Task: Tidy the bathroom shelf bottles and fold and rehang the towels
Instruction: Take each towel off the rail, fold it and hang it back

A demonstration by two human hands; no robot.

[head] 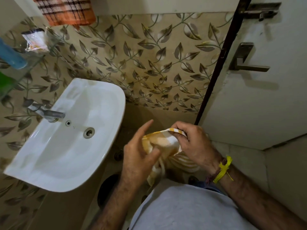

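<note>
Nearest the camera, both hands worked a yellow-and-white towel held in the air in front of the person's body, beside the sink. The right hand pinched the towel's upper edge between thumb and curled fingers. The left hand had its thumb pressed against the cloth and its index finger extended; its other fingers were hidden, so its hold on the cloth could not be fully told. The towel was bunched, with a loose end hanging below, so folding appeared to be at an early stage and rehanging not yet done. Farther off, an orange checked towel hung high on the wall. On the glass shelf at left, a blue bottle lay tilted beside a crumpled packet, with something green below; the shelf looked still untidied.
</note>
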